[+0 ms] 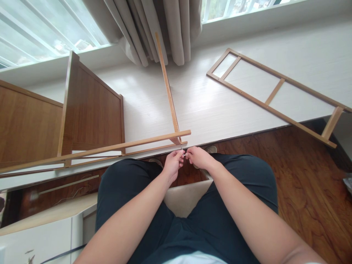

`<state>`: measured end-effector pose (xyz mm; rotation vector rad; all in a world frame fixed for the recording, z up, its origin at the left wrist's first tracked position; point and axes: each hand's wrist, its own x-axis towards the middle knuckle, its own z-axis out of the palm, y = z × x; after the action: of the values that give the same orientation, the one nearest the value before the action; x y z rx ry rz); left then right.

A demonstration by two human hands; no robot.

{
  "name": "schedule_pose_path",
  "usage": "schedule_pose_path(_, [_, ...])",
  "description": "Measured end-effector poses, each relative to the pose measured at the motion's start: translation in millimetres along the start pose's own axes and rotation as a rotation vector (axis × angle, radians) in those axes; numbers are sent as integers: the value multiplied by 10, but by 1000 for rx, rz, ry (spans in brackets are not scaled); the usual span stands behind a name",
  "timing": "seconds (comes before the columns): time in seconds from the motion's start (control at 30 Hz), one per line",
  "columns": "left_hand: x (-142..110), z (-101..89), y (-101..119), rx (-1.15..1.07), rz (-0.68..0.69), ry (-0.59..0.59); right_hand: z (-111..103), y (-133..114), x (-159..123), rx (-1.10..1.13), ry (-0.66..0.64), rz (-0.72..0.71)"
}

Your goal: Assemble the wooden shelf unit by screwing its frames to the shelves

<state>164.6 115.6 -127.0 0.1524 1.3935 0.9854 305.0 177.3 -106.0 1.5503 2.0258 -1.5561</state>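
My left hand (173,163) and my right hand (198,157) meet just below the corner of a light wooden frame (121,146), above my knees. Both are closed in a pinch round a small metal piece (182,148), perhaps a screw or key, too small to name. It sticks up toward the joint where a long horizontal slat meets an upright slat (167,88). I sit with dark trousers on a pale seat (187,196).
A ladder-like wooden side frame (275,91) lies flat on the white raised ledge at the right. A brown wooden panel (90,106) stands at the left. Grey curtains (159,25) hang at the window. Dark wood flooring lies to the right, and a white cabinet (41,238) at the lower left.
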Motion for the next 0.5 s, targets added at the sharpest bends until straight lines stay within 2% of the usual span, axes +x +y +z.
schedule_pose_path(0.5, [6,18,8,7,0,-6,75,-15,40,-1,-9,-35])
